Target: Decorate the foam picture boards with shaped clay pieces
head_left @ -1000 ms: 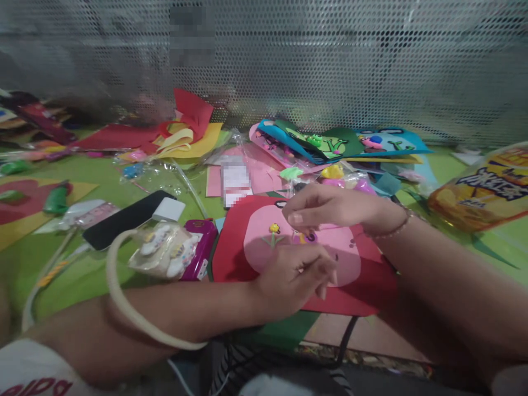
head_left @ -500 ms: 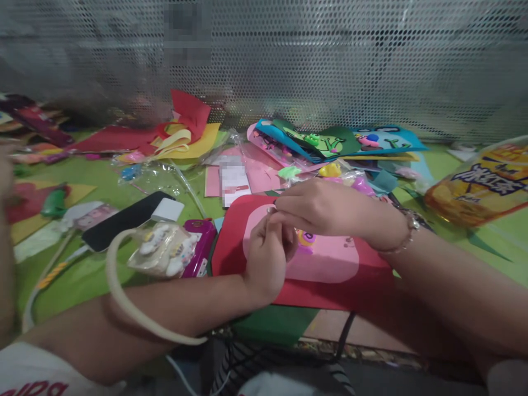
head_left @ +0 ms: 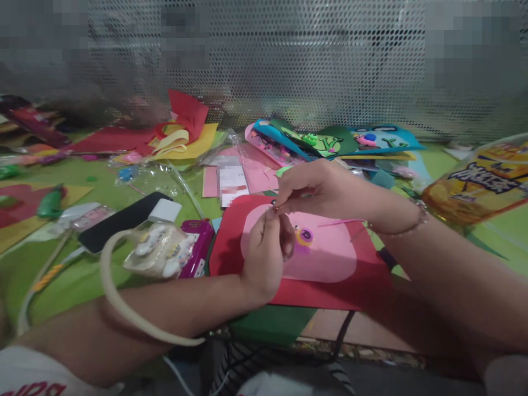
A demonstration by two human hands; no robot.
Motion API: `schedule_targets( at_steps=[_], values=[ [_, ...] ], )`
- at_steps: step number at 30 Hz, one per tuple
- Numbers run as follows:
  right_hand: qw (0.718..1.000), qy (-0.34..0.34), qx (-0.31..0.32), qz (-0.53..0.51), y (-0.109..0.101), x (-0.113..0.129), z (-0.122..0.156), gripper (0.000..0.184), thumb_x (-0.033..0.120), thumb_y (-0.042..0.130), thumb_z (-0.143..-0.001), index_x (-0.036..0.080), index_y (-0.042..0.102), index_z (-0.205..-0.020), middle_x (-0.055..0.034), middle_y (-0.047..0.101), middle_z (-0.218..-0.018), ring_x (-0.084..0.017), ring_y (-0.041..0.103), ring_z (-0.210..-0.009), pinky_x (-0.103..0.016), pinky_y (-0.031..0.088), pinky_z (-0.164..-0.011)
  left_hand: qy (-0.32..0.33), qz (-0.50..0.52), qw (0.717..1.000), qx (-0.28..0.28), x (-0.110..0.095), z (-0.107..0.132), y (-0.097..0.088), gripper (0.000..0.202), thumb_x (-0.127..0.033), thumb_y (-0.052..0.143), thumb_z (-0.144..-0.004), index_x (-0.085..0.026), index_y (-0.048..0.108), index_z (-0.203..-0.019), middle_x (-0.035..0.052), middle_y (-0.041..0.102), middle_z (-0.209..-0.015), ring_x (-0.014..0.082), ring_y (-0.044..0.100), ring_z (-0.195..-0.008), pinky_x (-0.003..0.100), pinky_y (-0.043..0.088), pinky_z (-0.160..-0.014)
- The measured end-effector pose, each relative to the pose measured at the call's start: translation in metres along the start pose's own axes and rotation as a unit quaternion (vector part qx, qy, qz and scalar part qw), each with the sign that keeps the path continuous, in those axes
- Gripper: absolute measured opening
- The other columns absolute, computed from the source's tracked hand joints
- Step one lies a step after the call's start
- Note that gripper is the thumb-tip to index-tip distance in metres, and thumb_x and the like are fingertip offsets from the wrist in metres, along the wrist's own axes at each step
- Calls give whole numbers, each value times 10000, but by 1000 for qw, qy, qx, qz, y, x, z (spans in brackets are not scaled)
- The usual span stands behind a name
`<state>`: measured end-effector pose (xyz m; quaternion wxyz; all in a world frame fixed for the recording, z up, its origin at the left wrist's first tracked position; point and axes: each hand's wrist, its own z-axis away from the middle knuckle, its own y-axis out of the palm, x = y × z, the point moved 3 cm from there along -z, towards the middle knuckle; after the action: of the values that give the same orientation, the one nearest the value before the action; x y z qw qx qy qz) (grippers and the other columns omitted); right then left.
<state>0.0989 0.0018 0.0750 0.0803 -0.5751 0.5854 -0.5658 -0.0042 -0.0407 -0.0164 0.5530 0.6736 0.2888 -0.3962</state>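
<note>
My left hand (head_left: pixel 266 256) is closed, its thumb and forefinger pinched together above the left part of a pink rounded paper (head_left: pixel 325 267). From above, my right hand (head_left: pixel 319 190) meets it with a pinch, and the fingertips of both touch. Whatever is between them is too small to make out. The pink paper lies on a larger red sheet (head_left: pixel 243 297). On it sits a small purple and yellow clay figure with a spiral (head_left: pixel 304 236). A thin pink strand (head_left: pixel 340 221) shows below my right wrist.
To the left lie a black phone (head_left: pixel 124 223), a white charger block (head_left: pixel 165 210) and a purple case (head_left: pixel 202 247). A yellow snack bag (head_left: pixel 482 181) stands right. Decorated blue and green sheets (head_left: pixel 330 140) lie behind, before a perforated metal screen (head_left: pixel 289 66).
My right hand has lifted slightly and its fingers have opened out from the fold over my left hand. The pink strand is now visible. Another person's arm at the left has mostly left view.
</note>
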Motion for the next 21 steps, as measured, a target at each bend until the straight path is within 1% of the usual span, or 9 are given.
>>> schedule_targets(
  at_steps=[6, 9, 11, 12, 14, 16, 17, 19, 21],
  values=[
    [989, 124, -55, -61, -4, -3, 1, 90, 238, 620, -750, 186, 693, -748, 9, 644, -698, -124, 594, -633, -263, 472, -578, 8, -9, 1000, 6, 3, -1, -3, 392, -457, 380, -942, -182, 411, -665, -73, 320, -445, 65, 225, -384, 169, 193, -386],
    [983, 150, -77, -72, -6, -5, 2, 91, 257, 630, -749, 205, 702, -767, 21, 631, -675, -126, 595, -620, -276, 481, -572, 6, -44, 999, 7, 3, -1, -2, 392, -455, 363, -942, -185, 407, -661, -76, 310, -452, 70, 227, -389, 170, 200, -387],
    [980, 161, -99, -62, -6, -8, 2, 92, 268, 637, -753, 203, 701, -764, 13, 626, -668, -135, 594, -623, -279, 477, -559, 16, -107, 993, 41, 1, 1, 1, 369, -405, 358, -944, -183, 418, -655, -71, 321, -471, 73, 253, -402, 173, 227, -401],
    [978, 167, -110, -54, -5, -11, 2, 98, 279, 644, -752, 198, 697, -756, 7, 622, -660, -138, 590, -617, -275, 469, -544, 32, -155, 984, 86, 0, 2, 4, 350, -365, 367, -938, -179, 424, -647, -65, 337, -488, 74, 281, -417, 176, 249, -419],
    [975, 181, -125, -39, -2, -17, 2, 138, 316, 663, -742, 180, 678, -728, -5, 613, -637, -136, 574, -588, -260, 442, -498, 86, -264, 932, 233, 0, 9, 11, 315, -286, 389, -911, -172, 419, -619, -46, 377, -529, 78, 348, -465, 186, 289, -468],
    [969, 200, -138, -29, -1, -24, 2, 209, 357, 690, -714, 160, 635, -671, -12, 603, -614, -125, 551, -550, -243, 411, -458, 143, -338, 847, 385, 3, 18, 17, 304, -249, 401, -890, -172, 403, -596, -30, 406, -552, 90, 403, -513, 196, 315, -510],
    [966, 211, -147, -23, -1, -28, 3, 241, 368, 705, -694, 156, 607, -637, -13, 598, -603, -119, 540, -536, -237, 400, -446, 158, -356, 810, 438, 5, 22, 18, 304, -249, 402, -889, -173, 399, -594, -24, 422, -559, 96, 425, -529, 198, 325, -524],
    [957, 235, -167, -5, -4, -34, 6, 283, 365, 735, -653, 157, 557, -584, -4, 584, -577, -110, 524, -515, -229, 382, -430, 158, -373, 769, 495, 9, 26, 16, 310, -263, 393, -901, -174, 407, -604, -15, 456, -568, 102, 454, -540, 197, 339, -535],
    [948, 270, -170, 13, -8, -39, 15, 273, 348, 755, -629, 162, 564, -569, 2, 581, -550, -113, 524, -501, -233, 383, -424, 150, -379, 755, 514, 11, 27, 15, 306, -272, 392, -910, -175, 426, -622, -10, 485, -581, 103, 475, -544, 193, 348, -543]
  ],
)
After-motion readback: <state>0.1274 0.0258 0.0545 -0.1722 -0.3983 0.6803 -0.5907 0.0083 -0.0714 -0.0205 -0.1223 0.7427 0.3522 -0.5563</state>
